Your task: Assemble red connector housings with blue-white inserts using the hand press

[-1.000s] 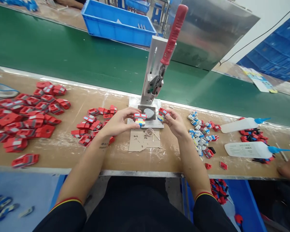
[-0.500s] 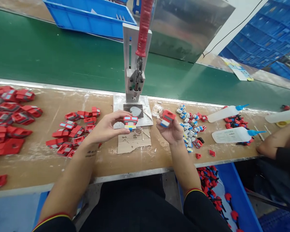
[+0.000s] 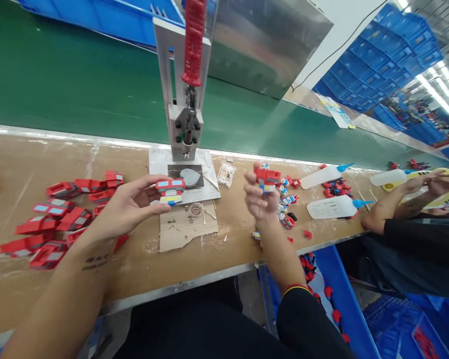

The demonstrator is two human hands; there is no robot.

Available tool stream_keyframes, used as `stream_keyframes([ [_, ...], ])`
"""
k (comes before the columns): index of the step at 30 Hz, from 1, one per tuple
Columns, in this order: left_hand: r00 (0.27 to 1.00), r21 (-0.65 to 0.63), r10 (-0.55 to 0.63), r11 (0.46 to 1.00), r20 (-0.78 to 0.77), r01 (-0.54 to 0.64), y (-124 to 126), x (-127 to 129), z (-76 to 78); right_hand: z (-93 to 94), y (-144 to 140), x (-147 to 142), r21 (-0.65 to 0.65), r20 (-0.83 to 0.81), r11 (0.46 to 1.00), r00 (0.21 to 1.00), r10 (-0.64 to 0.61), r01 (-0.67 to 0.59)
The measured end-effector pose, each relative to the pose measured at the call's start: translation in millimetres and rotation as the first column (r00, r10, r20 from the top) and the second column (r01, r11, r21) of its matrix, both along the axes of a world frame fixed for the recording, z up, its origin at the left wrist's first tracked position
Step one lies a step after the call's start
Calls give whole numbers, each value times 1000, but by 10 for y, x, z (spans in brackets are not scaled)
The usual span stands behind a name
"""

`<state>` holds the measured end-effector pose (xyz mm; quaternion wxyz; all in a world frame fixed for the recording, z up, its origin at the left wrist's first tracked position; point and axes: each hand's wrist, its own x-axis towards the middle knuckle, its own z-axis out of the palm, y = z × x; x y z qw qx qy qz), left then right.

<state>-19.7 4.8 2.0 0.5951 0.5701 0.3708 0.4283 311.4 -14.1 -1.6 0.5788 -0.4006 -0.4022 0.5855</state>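
My left hand is closed on a small plastic toy part, red on top with light-blue window patches and white, yellow and blue below. Thumb and fingers pinch it from the left, in front of the press. In my right hand, a second toy part stands between the fingers, red above with blue and yellow under it. The two parts are apart. Behind the left one is the hand press with a red handle. A grey heart-shaped piece lies on its base.
Red toy parts are heaped at left, smaller white and blue parts at right. Near these lie bottles with blue tips. Cardboard lies before the press. A blue bin stands below the table. A co-worker's arm is at far right.
The view has swung right, so the press and bench appear further left. My right hand has turned its toy part and raised it slightly; the left hand still holds its own.
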Motion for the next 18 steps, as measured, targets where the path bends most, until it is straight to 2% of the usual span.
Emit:
stream_keyframes([
  [2, 998, -61, 31, 998, 52, -28, -30, -44, -23, 15, 401, 255, 43, 294, 997, 953, -77, 68],
  [3, 995, -85, 45, 996, 83, -38, -43, -62, -41, 11, 658, 367, 80, 441, 992, 888, -127, 102],
  [4, 992, -104, 58, 993, 112, -47, -54, -75, -62, -2, 936, 454, 119, 585, 987, 796, -158, 109],
  [6, 984, -145, 88, 987, 157, -65, -69, -90, -105, -48, 1491, 536, 187, 847, 982, 501, -176, 30],
  [8, 978, -194, 121, 977, 172, -87, -76, -95, -136, -108, 1944, 505, 200, 900, 979, 400, -171, -33],
  [10, 974, -220, 156, 968, 166, -118, -69, -96, -147, -175, 2231, 424, 194, 920, 977, 362, -151, -85],
  [12, 971, -211, 192, 964, 142, -159, -37, -101, -143, -247, 2362, 369, 173, 938, 977, 322, -125, -123],
  [15, 970, -148, 231, 965, 74, -219, 78, -110, -142, -312, 2381, 438, 136, 957, 979, 275, -91, -149],
  [17, 974, -73, 227, 972, 16, -225, 194, -96, -159, -250, 2328, 549, 159, 958, 977, 263, -116, -146],
  [18, 976, -30, 216, 976, -16, -216, 260, -76, -172, -169, 2284, 593, 211, 947, 968, 273, -168, -136],
])
